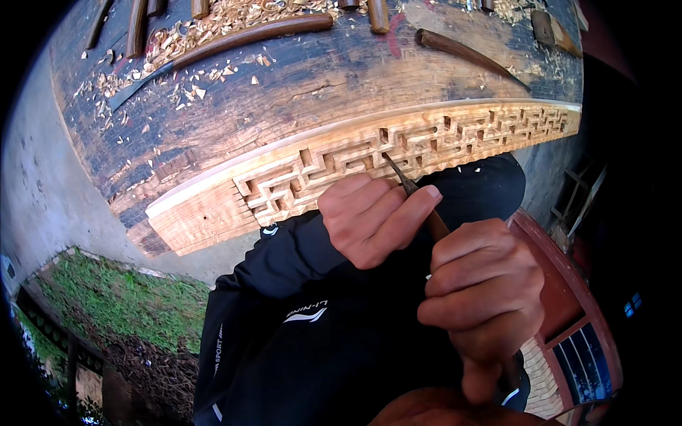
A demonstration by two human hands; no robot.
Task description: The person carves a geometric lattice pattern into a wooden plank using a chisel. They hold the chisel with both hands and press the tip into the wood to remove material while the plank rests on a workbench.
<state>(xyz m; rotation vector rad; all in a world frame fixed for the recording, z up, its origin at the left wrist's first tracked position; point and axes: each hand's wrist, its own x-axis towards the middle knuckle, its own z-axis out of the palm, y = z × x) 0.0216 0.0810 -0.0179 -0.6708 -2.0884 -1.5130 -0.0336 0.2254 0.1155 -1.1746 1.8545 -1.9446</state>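
A long, pale wooden board (200,219) lies along the near edge of the workbench, its face carved with an angular fretwork of grooves and square pockets. My right hand (486,291) is wrapped round the wooden handle of a carving chisel (436,226). Closer to the blade, my left hand (376,219) is closed on the same chisel, thumb along it, its knuckles by the board's lower edge. The narrow steel blade slants up and left, its tip at a pocket near the middle of the carving. My right hand hides much of the handle.
On the worn workbench (298,99) lie curled wood shavings (213,35), a long-handled flat chisel (263,30) and another wooden-handled tool (465,53). Several more handles line the far edge, with a wooden mallet-like block (543,28) at right. Grass (121,291) shows at lower left.
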